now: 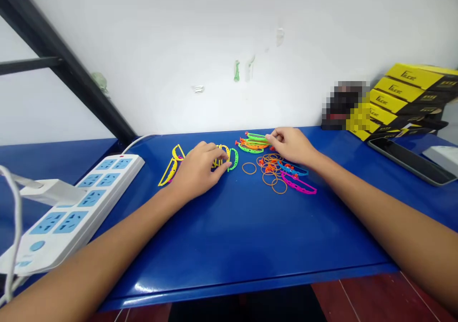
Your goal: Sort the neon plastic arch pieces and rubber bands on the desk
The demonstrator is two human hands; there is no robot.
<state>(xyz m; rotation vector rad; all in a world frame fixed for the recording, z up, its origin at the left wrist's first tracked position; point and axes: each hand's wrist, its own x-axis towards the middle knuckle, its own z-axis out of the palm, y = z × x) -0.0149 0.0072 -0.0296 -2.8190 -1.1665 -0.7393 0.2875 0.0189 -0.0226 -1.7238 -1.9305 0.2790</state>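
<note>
My left hand (200,168) is low over the table at left of centre, fingers curled. Its thumb and forefinger come together at the straight side of a small green plastic toy bow (234,160). Yellow toy bows (222,151) lie partly hidden beneath that hand, and more yellow bows (168,173) lie left of it. My right hand (289,145) pinches the end of a green toy bow (255,136) on a pile with orange and green pieces. Brown rubber bands (279,186), a blue bow (298,170) and a magenta bow (298,183) lie just below the right hand.
A white power strip (96,198) with a plug and cable stands at the left. Yellow and black boxes (400,90) are stacked at the back right, with a dark phone (408,161) before them. The blue table (232,236) meets a white wall.
</note>
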